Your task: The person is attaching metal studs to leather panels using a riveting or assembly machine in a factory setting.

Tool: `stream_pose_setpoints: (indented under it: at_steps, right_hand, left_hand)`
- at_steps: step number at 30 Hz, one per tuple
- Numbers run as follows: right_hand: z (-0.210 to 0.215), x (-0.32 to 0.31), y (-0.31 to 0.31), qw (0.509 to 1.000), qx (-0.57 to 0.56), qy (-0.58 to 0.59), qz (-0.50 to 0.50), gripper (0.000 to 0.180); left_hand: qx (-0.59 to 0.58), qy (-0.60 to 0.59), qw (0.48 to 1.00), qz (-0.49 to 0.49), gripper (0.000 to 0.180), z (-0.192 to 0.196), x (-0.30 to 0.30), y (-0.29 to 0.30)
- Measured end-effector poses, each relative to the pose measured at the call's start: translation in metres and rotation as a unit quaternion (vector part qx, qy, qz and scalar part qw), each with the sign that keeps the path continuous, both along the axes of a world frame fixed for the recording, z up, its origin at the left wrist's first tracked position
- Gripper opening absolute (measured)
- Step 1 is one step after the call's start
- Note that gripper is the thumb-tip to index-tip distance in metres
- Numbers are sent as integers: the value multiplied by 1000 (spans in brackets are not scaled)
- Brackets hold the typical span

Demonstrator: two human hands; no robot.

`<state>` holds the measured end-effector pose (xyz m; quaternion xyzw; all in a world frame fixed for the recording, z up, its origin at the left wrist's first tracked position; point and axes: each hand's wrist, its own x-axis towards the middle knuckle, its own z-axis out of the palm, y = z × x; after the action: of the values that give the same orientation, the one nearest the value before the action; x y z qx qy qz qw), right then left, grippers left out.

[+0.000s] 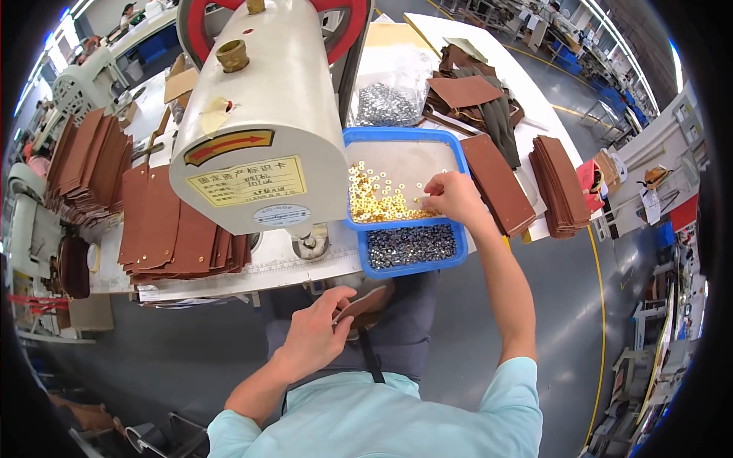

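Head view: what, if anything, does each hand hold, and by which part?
Left hand: the brown piece, by its left end. Right hand: at the gold rings; whether it holds one is unclear.

The grey floor is pretty shiny, with yellow lines running across it. Long strip lights glow up top on both sides, cluttered workbenches sit way off at upper right, and there's a pale counter back at upper left.

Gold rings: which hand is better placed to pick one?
Right, I'd say. The right hand is already at the gold rings in the upper blue tray. The left hand is farther off, below the table edge, and holds a brown piece.
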<state>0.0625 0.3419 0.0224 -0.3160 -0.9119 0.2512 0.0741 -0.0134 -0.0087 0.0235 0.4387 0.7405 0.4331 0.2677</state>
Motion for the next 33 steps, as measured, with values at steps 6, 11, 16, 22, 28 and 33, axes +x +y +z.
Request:
stream_pose_setpoints:
  at_steps: [6, 11, 16, 22, 28, 33]
  right_hand:
    - [-6, -17, 15, 998, 19, -41, 54, 9]
    - [-17, -17, 5, 984, 171, -43, 35, 11]
    - [15, 1, -42, 976, -9, 216, -10, 9]
    - [5, 36, -146, 899, -268, 312, 151, 11]
    - [-2, 36, -158, 886, -264, 347, 158, 10]
    - [-8, 41, -163, 858, -366, 336, 128, 12]
  left_hand:
    - [90, 48, 994, 29, 38, -1, -14, 2]
    - [67, -45, 995, 66, 28, 1, -15, 3]
    - [123, -96, 984, 89, 27, -11, -15, -1]
    - [153, -222, 956, 112, 38, -2, -9, 4]
    - [150, -273, 942, 123, 46, -3, -6, 3]
    - [150, -268, 945, 112, 31, -5, -5, 1]
